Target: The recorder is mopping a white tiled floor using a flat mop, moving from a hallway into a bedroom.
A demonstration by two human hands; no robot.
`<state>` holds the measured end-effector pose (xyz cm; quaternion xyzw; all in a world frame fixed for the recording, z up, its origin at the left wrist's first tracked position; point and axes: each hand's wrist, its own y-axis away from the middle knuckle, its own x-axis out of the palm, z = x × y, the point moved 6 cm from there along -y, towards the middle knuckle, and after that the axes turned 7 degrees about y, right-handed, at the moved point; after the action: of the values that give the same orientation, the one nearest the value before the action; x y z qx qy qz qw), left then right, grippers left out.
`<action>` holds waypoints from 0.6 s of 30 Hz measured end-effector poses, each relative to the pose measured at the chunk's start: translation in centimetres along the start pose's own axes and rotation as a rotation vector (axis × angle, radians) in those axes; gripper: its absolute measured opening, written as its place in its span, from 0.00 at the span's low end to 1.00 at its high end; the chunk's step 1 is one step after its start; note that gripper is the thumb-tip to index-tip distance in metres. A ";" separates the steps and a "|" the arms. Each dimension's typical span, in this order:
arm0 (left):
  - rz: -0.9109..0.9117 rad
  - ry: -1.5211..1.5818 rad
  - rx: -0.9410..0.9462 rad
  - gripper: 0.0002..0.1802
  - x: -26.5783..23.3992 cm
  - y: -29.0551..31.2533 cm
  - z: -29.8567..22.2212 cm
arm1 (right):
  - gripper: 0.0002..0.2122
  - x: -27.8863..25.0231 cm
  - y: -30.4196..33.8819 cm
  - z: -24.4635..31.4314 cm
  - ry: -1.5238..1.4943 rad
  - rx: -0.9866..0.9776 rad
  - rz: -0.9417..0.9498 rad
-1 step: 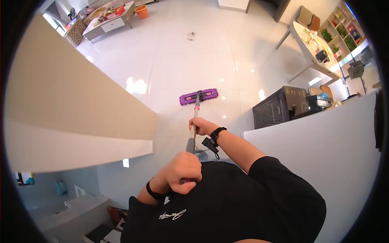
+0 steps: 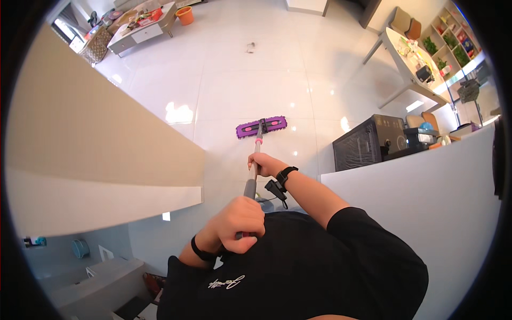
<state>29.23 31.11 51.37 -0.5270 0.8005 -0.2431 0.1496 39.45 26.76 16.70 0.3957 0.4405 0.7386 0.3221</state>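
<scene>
Both my hands grip a flat mop, whose purple fringed head (image 2: pixel 250 129) lies flat on the pale tiled floor ahead of me. Its grey handle (image 2: pixel 250 188) runs from the head back toward my chest, with a pink collar near the mop head. Close to my body, my left hand (image 2: pixel 239 224) is wrapped round the top end of the handle. Farther down the shaft, my right hand (image 2: pixel 262 165) is closed round it. A black strap (image 2: pixel 286 174) with a dangling black piece circles my right wrist.
A beige partition (image 2: pixel 106 133) rises at my left. On the right, a low white wall (image 2: pixel 410 176) runs beside a dark boxy appliance (image 2: pixel 368 143). Farther off stand a white table (image 2: pixel 394 45), an orange bucket (image 2: pixel 184 15) and a coffee table (image 2: pixel 144 34). A small mark (image 2: pixel 250 48) shows on the floor ahead.
</scene>
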 end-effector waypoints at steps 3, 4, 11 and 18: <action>0.020 0.044 -0.011 0.11 -10.5 -7.2 4.3 | 0.03 -1.2 -4.6 11.9 -0.071 0.014 -0.006; 0.008 0.038 0.000 0.12 -13.3 -9.9 6.2 | 0.02 -2.1 -6.0 15.7 -0.029 -0.011 0.036; 0.086 0.036 -0.039 0.11 -30.4 -28.9 23.3 | 0.02 -11.5 -14.4 43.8 -0.079 -0.090 -0.024; -0.003 -0.004 -0.113 0.05 -37.6 -33.1 32.0 | 0.03 -14.5 -23.1 50.4 -0.040 -0.001 0.075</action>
<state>85.64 47.37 42.08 -0.5361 0.8120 -0.1968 0.1208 93.07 44.13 6.49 0.4265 0.4187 0.7423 0.3030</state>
